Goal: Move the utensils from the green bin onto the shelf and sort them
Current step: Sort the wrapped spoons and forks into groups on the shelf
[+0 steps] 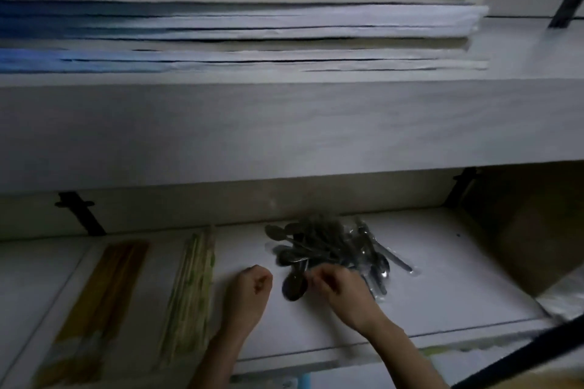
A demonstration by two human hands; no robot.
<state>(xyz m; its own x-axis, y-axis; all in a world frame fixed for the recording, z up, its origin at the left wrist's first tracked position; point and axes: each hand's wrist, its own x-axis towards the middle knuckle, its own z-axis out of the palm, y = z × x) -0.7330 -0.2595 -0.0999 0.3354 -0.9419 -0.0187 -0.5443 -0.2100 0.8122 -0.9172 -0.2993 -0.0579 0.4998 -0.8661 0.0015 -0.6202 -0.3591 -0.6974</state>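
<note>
Head view: one spoon heap (328, 246), dark and plastic-wrapped, sits on the lower shelf (442, 278), too blurred to count. Two chopstick bundles lie left of it: yellow bundle (104, 287), pale green bundle (189, 290). Left hand (249, 289) is clenched just left of the heap. Right hand (343, 292) pinches a single spoon (295, 287) at the heap's near edge.

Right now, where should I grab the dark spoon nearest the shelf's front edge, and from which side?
Take the spoon by its bowl, coming from the front. The bowl lies bare on the shelf at the near edge of the pile, while its handle seems to run back under the others, so drawing it toward you should free it. The right hand is close beside it.
</note>
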